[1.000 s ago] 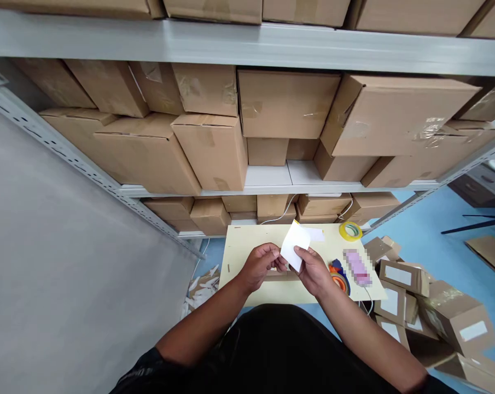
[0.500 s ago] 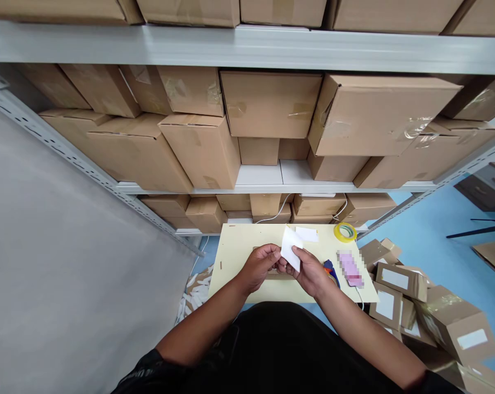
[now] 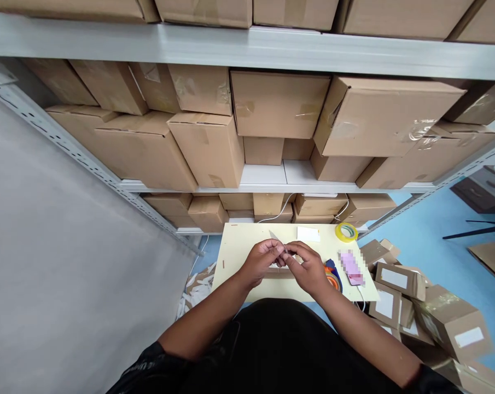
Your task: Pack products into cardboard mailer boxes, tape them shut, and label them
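A white paper label (image 3: 274, 236) shows almost edge-on between my hands above the table. My left hand (image 3: 260, 262) pinches it from one side, thumb against fingers. From the other side my right hand (image 3: 307, 267) has its thumb and fingertips closed on the same label. Below them lies a small cardboard box (image 3: 278, 272), mostly covered by the hands. Right of my right hand is a blue and orange tape dispenser (image 3: 333, 276). More white labels (image 3: 308, 234) lie on the pale yellow table (image 3: 234, 257) behind the hands.
A yellow tape roll (image 3: 346, 232) and a phone (image 3: 351, 267) with a white cable lie at the table's right. Shelves (image 3: 214, 45) packed with cardboard boxes rise in front. Labelled boxes (image 3: 452, 317) are heaped on the floor at right; a grey wall (image 3: 67, 246) stands left.
The label has turned from showing its face to nearly edge-on. My right hand has rolled over, its back now more upward, and its fingers meet those of my left hand.
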### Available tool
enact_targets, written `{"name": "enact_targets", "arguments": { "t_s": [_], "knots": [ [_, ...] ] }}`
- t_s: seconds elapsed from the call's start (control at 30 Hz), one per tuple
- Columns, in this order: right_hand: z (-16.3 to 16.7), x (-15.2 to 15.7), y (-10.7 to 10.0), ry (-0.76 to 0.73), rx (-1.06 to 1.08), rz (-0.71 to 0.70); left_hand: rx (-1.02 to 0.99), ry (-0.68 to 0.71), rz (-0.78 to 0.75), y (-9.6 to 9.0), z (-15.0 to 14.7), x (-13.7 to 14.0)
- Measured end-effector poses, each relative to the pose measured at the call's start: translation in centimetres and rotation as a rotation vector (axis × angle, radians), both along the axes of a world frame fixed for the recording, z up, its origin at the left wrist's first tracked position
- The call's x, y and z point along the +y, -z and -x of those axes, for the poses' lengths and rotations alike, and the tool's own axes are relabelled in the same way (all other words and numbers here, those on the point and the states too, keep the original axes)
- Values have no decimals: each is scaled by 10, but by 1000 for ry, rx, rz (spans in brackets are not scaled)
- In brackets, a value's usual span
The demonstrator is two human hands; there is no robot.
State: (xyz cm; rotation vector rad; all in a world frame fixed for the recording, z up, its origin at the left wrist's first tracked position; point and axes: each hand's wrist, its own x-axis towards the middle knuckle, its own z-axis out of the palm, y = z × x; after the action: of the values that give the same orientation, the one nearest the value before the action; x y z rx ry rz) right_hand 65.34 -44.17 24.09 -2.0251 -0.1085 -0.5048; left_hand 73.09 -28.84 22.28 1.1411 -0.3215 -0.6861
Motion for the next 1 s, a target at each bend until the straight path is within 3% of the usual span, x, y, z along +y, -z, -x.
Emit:
{"name": "enact_targets", "arguments": {
  "t_s": [0.2,0.4,0.5,1.0],
  "knots": [
    [1,9,7,33,-25,73,17,-3,-12,4,0,6],
    [5,15,8,107,-229,424,-11,-44,28,7,2,7],
    [6,15,7,102,-234,522,-31,-57,20,3,2,7],
    [5,11,14,66,-119,434,-5,-59,-16,7,0,4]
  ]
}}
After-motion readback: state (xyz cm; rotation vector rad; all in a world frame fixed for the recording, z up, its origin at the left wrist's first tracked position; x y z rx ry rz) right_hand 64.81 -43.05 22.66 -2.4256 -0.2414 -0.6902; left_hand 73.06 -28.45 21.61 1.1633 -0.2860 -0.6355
